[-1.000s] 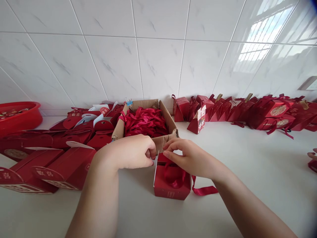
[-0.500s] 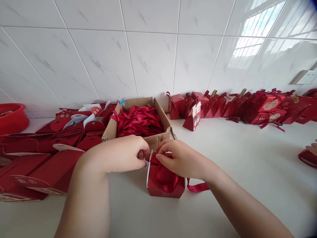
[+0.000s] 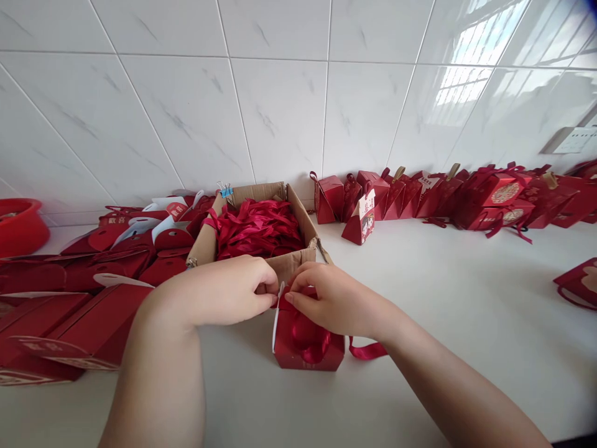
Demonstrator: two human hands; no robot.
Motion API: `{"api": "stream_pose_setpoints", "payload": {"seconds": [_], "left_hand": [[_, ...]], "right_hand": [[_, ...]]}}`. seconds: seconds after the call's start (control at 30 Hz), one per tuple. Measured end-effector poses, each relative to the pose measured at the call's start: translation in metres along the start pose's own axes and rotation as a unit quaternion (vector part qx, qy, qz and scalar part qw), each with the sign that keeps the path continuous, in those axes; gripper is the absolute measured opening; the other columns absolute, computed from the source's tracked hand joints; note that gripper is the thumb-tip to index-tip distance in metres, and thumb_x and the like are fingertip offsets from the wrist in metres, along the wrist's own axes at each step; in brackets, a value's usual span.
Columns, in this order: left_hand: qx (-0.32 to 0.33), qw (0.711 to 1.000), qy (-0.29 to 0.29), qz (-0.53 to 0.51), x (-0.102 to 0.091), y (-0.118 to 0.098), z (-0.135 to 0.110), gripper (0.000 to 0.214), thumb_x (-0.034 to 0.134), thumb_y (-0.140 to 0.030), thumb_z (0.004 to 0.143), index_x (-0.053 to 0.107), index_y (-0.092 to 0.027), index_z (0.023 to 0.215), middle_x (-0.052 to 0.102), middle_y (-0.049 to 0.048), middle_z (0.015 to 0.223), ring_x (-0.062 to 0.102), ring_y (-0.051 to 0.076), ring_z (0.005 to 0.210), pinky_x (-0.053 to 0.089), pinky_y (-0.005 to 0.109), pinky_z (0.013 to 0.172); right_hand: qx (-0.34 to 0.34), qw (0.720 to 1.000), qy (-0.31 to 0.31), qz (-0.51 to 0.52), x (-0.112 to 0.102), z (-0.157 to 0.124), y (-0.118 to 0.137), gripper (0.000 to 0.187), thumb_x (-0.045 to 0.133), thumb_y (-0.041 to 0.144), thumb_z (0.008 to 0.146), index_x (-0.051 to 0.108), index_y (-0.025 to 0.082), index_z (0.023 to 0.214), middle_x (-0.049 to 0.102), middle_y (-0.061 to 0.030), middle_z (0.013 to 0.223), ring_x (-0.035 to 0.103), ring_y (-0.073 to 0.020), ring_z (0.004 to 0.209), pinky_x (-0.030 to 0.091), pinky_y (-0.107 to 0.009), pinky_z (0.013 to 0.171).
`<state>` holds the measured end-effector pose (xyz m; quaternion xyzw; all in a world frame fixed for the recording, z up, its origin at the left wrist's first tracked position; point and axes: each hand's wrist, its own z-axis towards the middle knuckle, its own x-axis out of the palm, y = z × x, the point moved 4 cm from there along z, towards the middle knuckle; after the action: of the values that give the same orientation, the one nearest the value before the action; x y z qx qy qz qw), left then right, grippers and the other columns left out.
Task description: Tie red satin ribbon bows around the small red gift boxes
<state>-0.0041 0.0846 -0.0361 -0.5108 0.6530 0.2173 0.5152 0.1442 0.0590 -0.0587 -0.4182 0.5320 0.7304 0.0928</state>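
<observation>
A red gift box (image 3: 308,359) stands on the white counter in front of me, with a pale-edged flap raised on its left side. A loop of shiny red ribbon (image 3: 316,350) hangs over its front, and a tail trails out to the right. Over the box top, my right hand (image 3: 324,295) is closed, thumb and fingers pinched at the ribbon near the raised flap; the grip itself is partly hidden. My left hand (image 3: 259,289) is curled closed at the flap's outer side. Whatever its fingertips hold is hidden.
Behind my hands, an open cardboard box (image 3: 305,221) holds a heap of red ribbons (image 3: 259,230). Red gift boxes (image 3: 100,317) crowd the left, beside a red basin (image 3: 23,227). Finished-looking boxes (image 3: 396,199) line the tiled wall; another box (image 3: 581,283) stands far right.
My left fingertips have come closer to the flap, and my right thumb has shifted slightly left. At far right, another person's hand has gone from the box there. The view has turned slightly.
</observation>
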Motion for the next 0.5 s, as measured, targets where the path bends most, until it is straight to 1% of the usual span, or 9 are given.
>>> {"api": "stream_pose_setpoints", "payload": {"seconds": [0.13, 0.27, 0.37, 0.5], "left_hand": [[-0.007, 1.000, 0.003, 0.003, -0.0005, 0.0010, 0.0002, 0.022, 0.045, -0.033, 0.077, 0.059, -0.022, 0.064, 0.058, 0.0015, 0.063, 0.042, 0.015, 0.051, 0.024, 0.027, 0.046], [-0.012, 1.000, 0.012, 0.000, 0.0002, 0.0006, 0.0008, 0.021, 0.045, -0.033, 0.077, 0.058, -0.022, 0.065, 0.057, 0.0012, 0.063, 0.039, 0.014, 0.050, 0.024, 0.027, 0.046], [-0.005, 1.000, 0.022, 0.001, 0.0008, -0.0006, 0.0012, 0.020, 0.045, -0.032, 0.076, 0.057, -0.022, 0.064, 0.056, 0.0006, 0.063, 0.037, 0.014, 0.049, 0.024, 0.027, 0.045], [-0.004, 1.000, 0.014, 0.002, -0.0014, -0.0008, -0.0001, 0.015, 0.046, -0.029, 0.074, 0.052, -0.022, 0.062, 0.053, -0.0007, 0.060, 0.037, 0.013, 0.049, 0.025, 0.027, 0.045]], "right_hand": [[-0.024, 1.000, -0.006, 0.000, 0.0006, 0.0003, -0.0002, 0.023, 0.043, 0.017, 0.081, 0.048, 0.019, 0.059, 0.058, 0.0015, 0.063, 0.045, -0.0098, 0.056, 0.030, -0.024, 0.047], [-0.048, 0.999, -0.005, 0.010, 0.0006, -0.0002, 0.0005, 0.020, 0.045, 0.016, 0.082, 0.054, 0.019, 0.064, 0.062, 0.0018, 0.067, 0.049, -0.0097, 0.059, 0.033, -0.024, 0.049], [-0.050, 0.999, -0.005, 0.003, 0.0010, -0.0001, 0.0008, 0.019, 0.047, 0.017, 0.082, 0.059, 0.019, 0.068, 0.065, 0.0008, 0.072, 0.054, -0.0109, 0.064, 0.036, -0.024, 0.053], [-0.055, 0.998, -0.010, -0.007, 0.0012, 0.0002, 0.0025, 0.020, 0.048, 0.018, 0.083, 0.061, 0.019, 0.068, 0.066, 0.0009, 0.072, 0.053, -0.0114, 0.067, 0.036, -0.024, 0.057]]}}
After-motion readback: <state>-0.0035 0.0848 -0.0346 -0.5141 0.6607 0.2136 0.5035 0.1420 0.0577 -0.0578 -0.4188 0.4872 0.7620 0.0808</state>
